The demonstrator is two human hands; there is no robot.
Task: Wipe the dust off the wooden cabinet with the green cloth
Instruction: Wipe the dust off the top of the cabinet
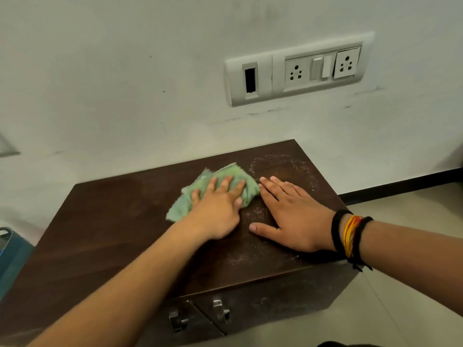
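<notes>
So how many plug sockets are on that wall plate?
2: one white three-pin socket left of the two switches, one white three-pin socket right of them.

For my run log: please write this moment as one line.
left hand: pressing green cloth | right hand: flat on wooden cabinet | dust: remains right side

The left hand (215, 209) lies over the near half of the green cloth (225, 182), so that part of the cloth and the palm pressing it are hidden. The wooden cabinet (112, 221) runs out of the picture at its near left corner, and the left forearm covers part of its top and front edge. A blue object (11, 256) beside the cabinet's left edge is cut off by the picture's edge and cannot be told.
</notes>
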